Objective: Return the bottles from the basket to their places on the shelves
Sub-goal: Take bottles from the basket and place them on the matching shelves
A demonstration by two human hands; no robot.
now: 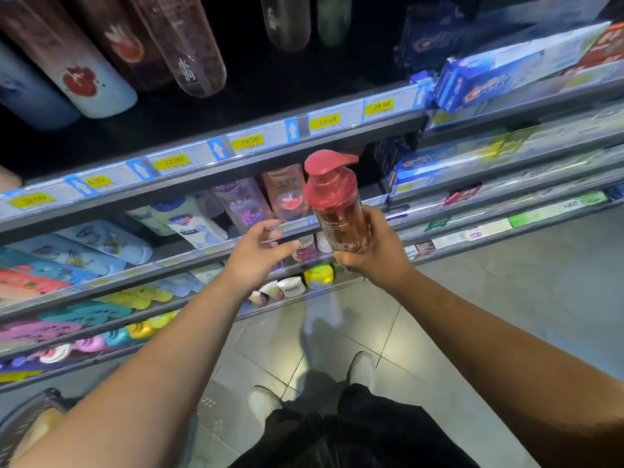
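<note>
My right hand [373, 249] grips a clear reddish pump bottle [336, 204] with a red pump top, holding it upright in front of the shelves. My left hand [258, 251] hovers just left of the bottle with relaxed fingers, holding nothing and not touching it. A dark mesh basket [25, 422] shows at the lower left corner, partly hidden by my left arm, with a pale bottle inside. The top shelf [202, 163] carries tall bottles [87, 76], with dark free space to their right.
Lower shelves hold more bottles [285, 192], pouches and small jars. Toothpaste boxes [489, 79] fill the shelves at the right. Yellow price tags line the shelf rails. Grey tiled floor and my white shoes [263, 401] lie below.
</note>
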